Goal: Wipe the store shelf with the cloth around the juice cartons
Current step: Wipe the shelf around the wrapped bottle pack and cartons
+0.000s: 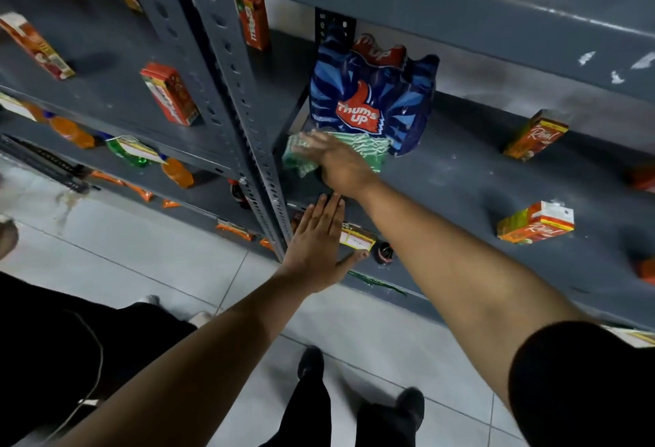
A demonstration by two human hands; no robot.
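**Wiping the shelf's left corner**

The right hand [336, 159] is pressing flat, fingers spread, on the green cloth [368, 150] beside the Thums Up pack [372, 99]; the left hand [315, 237] is resting open on the shelf [460, 177] edge; next, I judge, sweeping right towards the juice cartons [535, 223].

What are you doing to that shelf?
A person is wiping a grey store shelf. The right hand presses a green and white cloth flat on the shelf, right in front of a blue Thums Up pack. The left hand, fingers straight, rests against the shelf's front edge. Juice cartons stand farther right, untouched.
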